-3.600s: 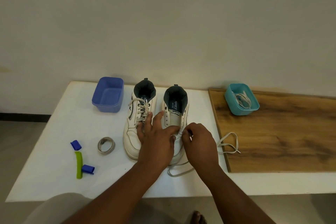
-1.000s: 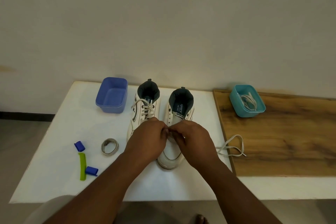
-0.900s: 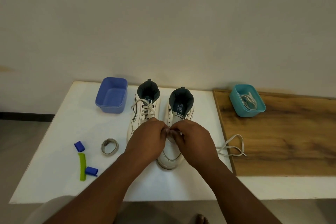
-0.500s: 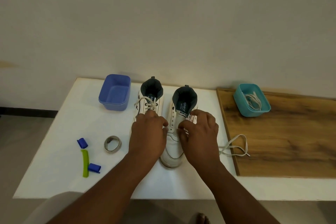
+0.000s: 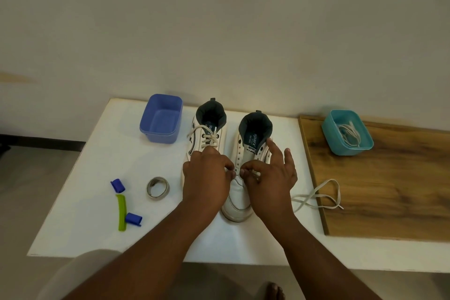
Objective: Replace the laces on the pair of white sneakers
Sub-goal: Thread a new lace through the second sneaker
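Sneakers lengthwise, toes toward person

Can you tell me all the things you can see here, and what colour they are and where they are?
white table: 1, white, under most things
wooden board: 1, brown, on the right
laced sneaker: 1, white, middle, left of the pair
unlaced sneaker: 1, white, middle, right of the pair
loose lace: 1, off-white, across the board's near-left edge
blue tub: 1, blue, back left, looks empty
teal tub: 1, teal, on the board, with pale laces inside
tape roll: 1, grey, front left
green strip: 1, green, front left
blue clips: 2, blue, by the strip
left hand: 1, fingers curled, over the sneakers
right hand: 1, pinching at the unlaced sneaker
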Tool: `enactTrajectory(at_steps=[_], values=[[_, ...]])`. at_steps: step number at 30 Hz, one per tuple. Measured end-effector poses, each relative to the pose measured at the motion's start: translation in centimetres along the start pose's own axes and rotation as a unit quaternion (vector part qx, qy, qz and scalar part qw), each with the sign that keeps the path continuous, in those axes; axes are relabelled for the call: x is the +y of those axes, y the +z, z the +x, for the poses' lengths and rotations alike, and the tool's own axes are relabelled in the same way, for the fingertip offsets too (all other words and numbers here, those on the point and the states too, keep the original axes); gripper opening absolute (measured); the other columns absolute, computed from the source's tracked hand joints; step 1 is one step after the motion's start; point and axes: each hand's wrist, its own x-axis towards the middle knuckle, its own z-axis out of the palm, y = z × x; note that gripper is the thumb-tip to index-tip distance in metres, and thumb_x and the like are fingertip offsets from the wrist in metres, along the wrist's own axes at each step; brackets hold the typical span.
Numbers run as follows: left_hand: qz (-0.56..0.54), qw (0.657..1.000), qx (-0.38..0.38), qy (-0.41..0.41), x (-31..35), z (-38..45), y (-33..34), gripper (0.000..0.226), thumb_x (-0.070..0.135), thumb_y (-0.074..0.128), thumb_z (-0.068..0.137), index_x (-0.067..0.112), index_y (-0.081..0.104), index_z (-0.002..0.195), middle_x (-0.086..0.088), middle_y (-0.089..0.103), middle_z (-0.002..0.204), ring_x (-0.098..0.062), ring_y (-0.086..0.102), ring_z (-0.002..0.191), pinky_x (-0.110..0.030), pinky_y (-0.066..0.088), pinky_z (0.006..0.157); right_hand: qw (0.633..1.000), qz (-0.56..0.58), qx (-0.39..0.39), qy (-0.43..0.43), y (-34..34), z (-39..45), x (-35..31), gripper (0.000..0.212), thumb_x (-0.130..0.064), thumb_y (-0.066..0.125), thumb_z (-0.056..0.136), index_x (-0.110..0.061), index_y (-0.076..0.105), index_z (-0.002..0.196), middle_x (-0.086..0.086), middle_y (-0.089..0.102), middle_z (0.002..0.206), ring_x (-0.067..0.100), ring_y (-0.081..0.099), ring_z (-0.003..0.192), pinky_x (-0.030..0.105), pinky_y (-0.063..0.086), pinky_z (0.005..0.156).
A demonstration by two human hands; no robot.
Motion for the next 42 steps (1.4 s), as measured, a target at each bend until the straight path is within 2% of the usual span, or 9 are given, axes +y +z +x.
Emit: enactTrajectory(at_steps=[7,10,13,19,25,31,35,38,42], values=[[-0.015,1.0,-0.026,-0.006,0.0,0.0,0.0,0.025,0.053,0.066,0.091,0.036,0.076,0.106,0.008,0.061,0.115,-0.017,0.049,0.11,-0.032,0.038,0.086,0.997,-0.048,0.009,-0.06,-0.3,-0.2,-0.5,0.011,-0.026,0.081,0.085,-0.036,0.079,0.083,-0.001,0.033,0.164,0.035,0.01,0.155,0.056,0.011,0.12],[0.015,0.999,-0.03,-0.004,0.2,0.0,0.0,0.026,0.051,0.067,0.091,0.036,0.074,0.11,0.007,0.059,0.118,-0.017,0.049,0.111,-0.031,0.037,0.086,0.986,-0.125,0.015,-0.105,-0.6,-0.5,-0.9,0.01,-0.024,0.081,0.083,-0.032,0.077,0.078,0.003,0.045,0.156,0.036,0.022,0.15,0.054,0.022,0.115],[0.031,0.999,-0.025,-0.011,0.4,-0.2,0.0,0.026,0.047,0.067,0.092,0.036,0.073,0.115,0.005,0.06,0.122,-0.017,0.051,0.112,-0.032,0.04,0.091,0.977,-0.188,0.008,-0.103,-0.3,-0.8,-0.9,0.007,-0.025,0.083,0.078,-0.026,0.077,0.081,0.006,0.056,0.137,0.031,0.036,0.133,0.048,0.036,0.104],[0.017,1.0,-0.02,-0.007,0.3,-0.4,-0.1,0.023,0.044,0.065,0.094,0.037,0.072,0.115,0.007,0.058,0.122,-0.018,0.048,0.114,-0.032,0.036,0.089,0.982,-0.169,0.012,-0.084,0.7,-0.6,-0.6,0.012,-0.014,0.084,0.076,-0.02,0.078,0.084,0.005,0.062,0.113,0.032,0.055,0.106,0.043,0.045,0.085],[-0.008,0.999,-0.027,-0.02,0.3,-0.2,0.0,0.019,0.043,0.069,0.092,0.036,0.074,0.108,0.008,0.058,0.121,-0.018,0.047,0.114,-0.034,0.038,0.093,0.993,-0.109,0.031,-0.032,1.6,-0.5,-1.0,0.014,-0.004,0.076,0.08,-0.018,0.075,0.082,0.005,0.063,0.106,0.03,0.056,0.095,0.033,0.035,0.078],[-0.011,0.999,-0.019,-0.033,0.0,0.1,0.2,0.019,0.045,0.071,0.09,0.035,0.076,0.106,0.009,0.061,0.118,-0.015,0.048,0.111,-0.028,0.032,0.085,0.996,-0.093,0.012,0.011,1.9,-0.9,-1.4,0.009,-0.016,0.073,0.088,-0.02,0.08,0.092,0.004,0.063,0.121,0.032,0.051,0.114,0.038,0.033,0.087],[-0.034,0.999,-0.019,-0.024,-0.3,0.1,0.2,0.014,0.046,0.073,0.087,0.038,0.075,0.098,0.011,0.06,0.116,-0.016,0.048,0.111,-0.032,0.035,0.088,0.997,-0.038,-0.067,0.031,1.0,-0.2,-1.2,0.017,-0.021,0.063,0.098,-0.025,0.079,0.103,-0.009,0.057,0.135,0.024,0.038,0.13,0.04,0.033,0.1],[-0.052,0.998,-0.021,-0.02,-0.6,0.1,0.1,0.014,0.046,0.072,0.087,0.037,0.076,0.097,0.012,0.061,0.115,-0.016,0.048,0.11,-0.032,0.035,0.086,0.993,-0.012,-0.113,0.024,0.4,0.3,-0.7,0.019,-0.019,0.062,0.099,-0.026,0.078,0.106,-0.014,0.056,0.135,0.023,0.037,0.13,0.043,0.038,0.105],[-0.055,0.998,-0.027,-0.019,-0.6,0.3,0.0,0.017,0.047,0.069,0.09,0.035,0.078,0.098,0.012,0.062,0.114,-0.016,0.049,0.11,-0.031,0.036,0.084,0.993,0.041,-0.106,0.014,0.7,0.3,-0.1,0.023,-0.012,0.064,0.095,-0.027,0.079,0.103,-0.024,0.051,0.122,0.02,0.041,0.129,0.043,0.04,0.106]])
